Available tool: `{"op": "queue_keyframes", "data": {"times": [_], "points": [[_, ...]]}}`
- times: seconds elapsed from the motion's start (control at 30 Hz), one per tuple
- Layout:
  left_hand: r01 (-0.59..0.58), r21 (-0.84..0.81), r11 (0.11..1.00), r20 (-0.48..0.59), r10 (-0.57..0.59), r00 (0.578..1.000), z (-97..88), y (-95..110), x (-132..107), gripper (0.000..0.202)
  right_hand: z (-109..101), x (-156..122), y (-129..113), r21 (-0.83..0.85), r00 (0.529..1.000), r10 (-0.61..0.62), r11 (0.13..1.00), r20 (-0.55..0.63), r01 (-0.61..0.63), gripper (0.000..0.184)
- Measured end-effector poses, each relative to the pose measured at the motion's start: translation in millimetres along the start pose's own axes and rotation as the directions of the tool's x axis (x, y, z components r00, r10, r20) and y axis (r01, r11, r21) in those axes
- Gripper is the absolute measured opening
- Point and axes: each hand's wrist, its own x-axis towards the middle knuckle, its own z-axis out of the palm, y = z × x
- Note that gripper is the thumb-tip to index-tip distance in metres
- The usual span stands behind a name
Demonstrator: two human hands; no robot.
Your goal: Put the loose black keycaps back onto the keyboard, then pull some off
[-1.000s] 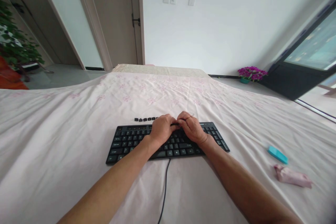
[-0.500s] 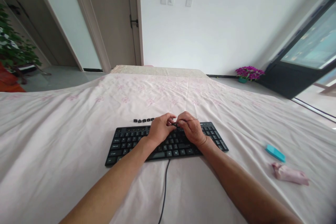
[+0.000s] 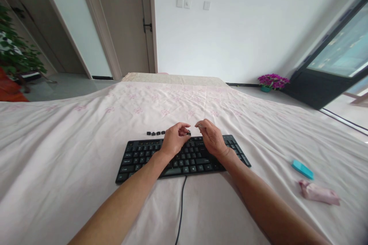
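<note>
A black keyboard (image 3: 198, 166) lies on the pink cloth, its cable running toward me. Over its upper middle, my left hand (image 3: 174, 139) has its thumb and fingers closed around a small black keycap (image 3: 189, 133). My right hand (image 3: 213, 138) is a short gap away, above the keyboard's right part. It pinches a thin, light-coloured wire tool (image 3: 200, 125), mostly hidden by the fingers. Behind the keyboard's far edge, several loose black keycaps (image 3: 153, 133) sit in a row, partly covered by my left hand.
To the right on the cloth (image 3: 258, 134) are a turquoise flat object (image 3: 302, 169) and a rolled pink cloth bundle (image 3: 319, 192). Purple flowers in a pot (image 3: 273, 81) stand on the floor by the wall. A leafy plant (image 3: 20, 49) is at far left.
My hands were together over a small dark piece and are now apart. The right hand has lifted away slightly with the wire tool; the keycap stays at the left fingertips.
</note>
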Motion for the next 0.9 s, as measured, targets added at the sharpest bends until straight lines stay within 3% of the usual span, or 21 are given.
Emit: {"op": "queue_keyframes", "data": {"times": [0.27, 0.6, 0.73, 0.9], "points": [[-0.108, 0.014, 0.994, -0.09, 0.108, 0.99, 1.8, 4.5, -7.6, 0.054, 0.3, 7.3, -3.1, -0.028, 0.977, 0.125, 0.992, 0.172, -0.123, 0.011], [-0.113, 0.064, 0.992, -0.057, 0.116, 0.992, -3.0, 10.7, -10.4, 0.057, -3.1, 7.0, -3.2, -0.024, 0.963, 0.188, 0.982, 0.195, -0.187, 0.014], [-0.101, 0.12, 0.988, -0.001, 0.102, 0.995, -26.0, 17.4, -9.2, 0.061, -10.6, 13.9, 12.3, -0.095, 0.942, 0.264, 0.964, 0.206, -0.249, 0.015], [-0.048, 0.265, 0.963, -0.057, 0.065, 0.996, -83.8, 8.8, -10.3, 0.054, -17.3, 24.2, 35.7, -0.251, 0.886, 0.383, 0.913, 0.26, -0.321, 0.012]]}}
